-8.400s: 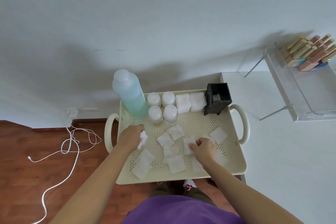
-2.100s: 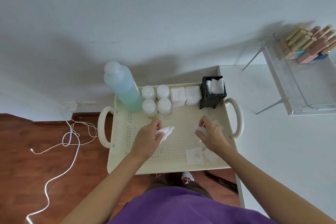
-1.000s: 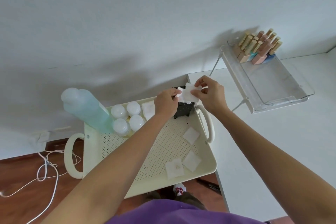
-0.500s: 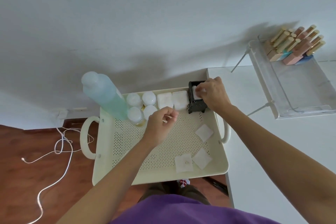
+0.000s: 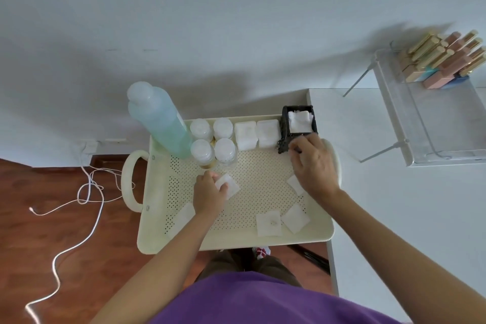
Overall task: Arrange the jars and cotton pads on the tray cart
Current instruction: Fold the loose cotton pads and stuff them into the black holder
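A cream perforated tray cart [image 5: 157,231] carries several white-lidded jars [image 5: 223,150] and two square white boxes [image 5: 256,134] along its far edge. A black holder [image 5: 285,126] at the far right corner is stuffed with cotton pads [image 5: 300,121]. My left hand [image 5: 209,196] pinches one cotton pad [image 5: 230,187] near the tray's middle. My right hand [image 5: 314,166] hovers just in front of the holder, fingers curled, over a loose pad [image 5: 294,183]. More pads lie near the front edge [image 5: 268,223], [image 5: 295,218] and by my left wrist [image 5: 185,214].
A tall pale blue bottle [image 5: 160,118] stands at the tray's far left corner. A white table [image 5: 394,205] adjoins the cart on the right, with a clear tray [image 5: 434,144] holding wooden and pink blocks [image 5: 444,60]. A white cable [image 5: 86,192] trails over the wooden floor.
My right hand has left the black holder and come down toward the loose pads. My left hand has lowered to the tray and taken hold of a pad. The holder now has more pads.
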